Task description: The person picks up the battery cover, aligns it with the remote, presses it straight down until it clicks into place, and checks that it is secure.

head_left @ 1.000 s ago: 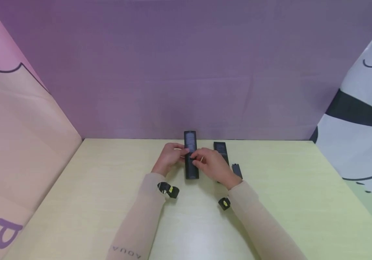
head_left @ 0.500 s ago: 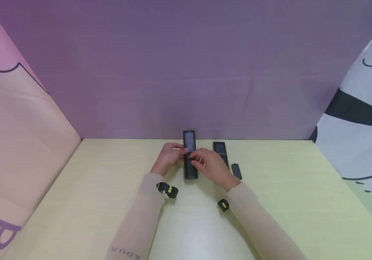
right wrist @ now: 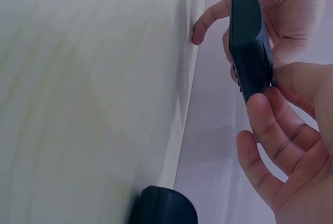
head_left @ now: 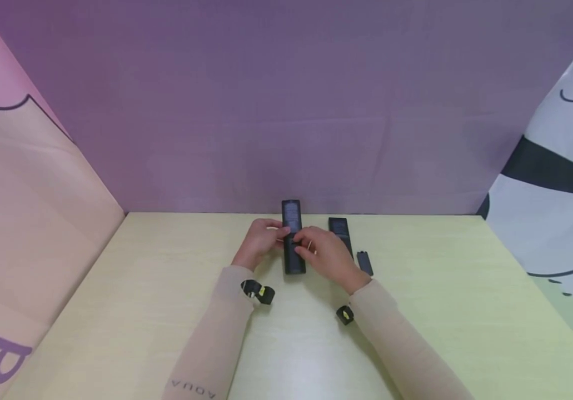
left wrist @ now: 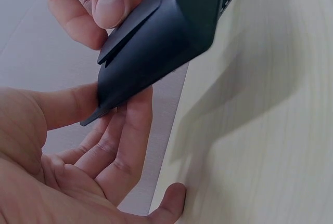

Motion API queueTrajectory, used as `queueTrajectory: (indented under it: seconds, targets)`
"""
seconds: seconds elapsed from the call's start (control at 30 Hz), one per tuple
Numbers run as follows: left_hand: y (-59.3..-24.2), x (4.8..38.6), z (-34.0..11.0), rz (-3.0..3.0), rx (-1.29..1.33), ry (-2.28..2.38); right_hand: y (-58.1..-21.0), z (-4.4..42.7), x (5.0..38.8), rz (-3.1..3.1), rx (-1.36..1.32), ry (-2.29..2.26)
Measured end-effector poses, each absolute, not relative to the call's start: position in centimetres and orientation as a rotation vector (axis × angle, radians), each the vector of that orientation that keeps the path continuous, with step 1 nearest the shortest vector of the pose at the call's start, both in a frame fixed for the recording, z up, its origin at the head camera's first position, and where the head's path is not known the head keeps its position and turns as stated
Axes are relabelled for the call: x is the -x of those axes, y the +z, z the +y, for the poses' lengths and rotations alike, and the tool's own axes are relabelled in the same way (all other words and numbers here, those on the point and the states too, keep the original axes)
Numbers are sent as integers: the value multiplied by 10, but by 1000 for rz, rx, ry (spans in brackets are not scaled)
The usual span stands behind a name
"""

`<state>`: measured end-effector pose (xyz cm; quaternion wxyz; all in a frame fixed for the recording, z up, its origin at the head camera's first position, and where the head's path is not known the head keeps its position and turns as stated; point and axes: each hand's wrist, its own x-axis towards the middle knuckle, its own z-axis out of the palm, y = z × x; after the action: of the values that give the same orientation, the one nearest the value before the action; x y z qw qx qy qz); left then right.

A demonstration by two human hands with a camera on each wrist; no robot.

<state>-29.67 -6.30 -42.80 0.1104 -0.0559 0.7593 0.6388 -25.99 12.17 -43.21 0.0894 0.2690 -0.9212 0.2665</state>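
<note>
A black remote control (head_left: 294, 262) is held up off the table, its back with a pale label facing me. My left hand (head_left: 261, 241) grips its left edge between thumb and fingers. My right hand (head_left: 327, 253) is at its middle, pinching the battery cover (left wrist: 130, 34). In the left wrist view one end of that cover stands slightly apart from the body, leaving a narrow gap. What lies under the cover is hidden. From the right wrist view, the remote's rounded end (right wrist: 247, 37) shows between both hands.
Right of the hands, a second black remote (head_left: 338, 225) lies on the pale table (head_left: 166, 311), partly behind the right hand. Beside it lies a small loose black cover (head_left: 364, 263). A purple backdrop (head_left: 276, 111) rises behind the table, with printed panels at both sides.
Almost nothing differs: both hands keep their hold on the remote, which shifted very slightly left in the view along with the hands. The loose cover shows more fully beside the right wrist.
</note>
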Motion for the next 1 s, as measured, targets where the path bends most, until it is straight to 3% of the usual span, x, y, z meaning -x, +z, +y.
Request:
queueTrajectory:
  seconds: [1.0]
  targets:
    - [-428,298,-64,2222,172,1888,-434,122,260,-2671,-791,842]
